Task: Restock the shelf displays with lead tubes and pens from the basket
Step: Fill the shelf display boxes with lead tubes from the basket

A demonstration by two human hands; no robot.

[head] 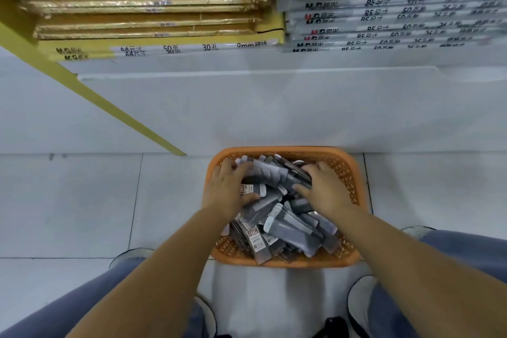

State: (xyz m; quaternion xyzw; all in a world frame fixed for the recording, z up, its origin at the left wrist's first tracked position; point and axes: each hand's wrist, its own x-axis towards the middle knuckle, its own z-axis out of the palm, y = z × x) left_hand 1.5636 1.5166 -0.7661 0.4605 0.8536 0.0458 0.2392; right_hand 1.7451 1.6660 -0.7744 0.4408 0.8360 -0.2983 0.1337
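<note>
Inside basket [348, 170], blurred packets [290, 230], labels [253, 236] mostly unreadable.

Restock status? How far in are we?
Early. Done: nothing visible; the orange basket is heaped with grey packs. In hand: left hand and right hand both grip a bunch of them at the basket's far end, not yet lifted out. Left: nearly everything; no pen or lead display is in view, only stacked paper pads above.
</note>
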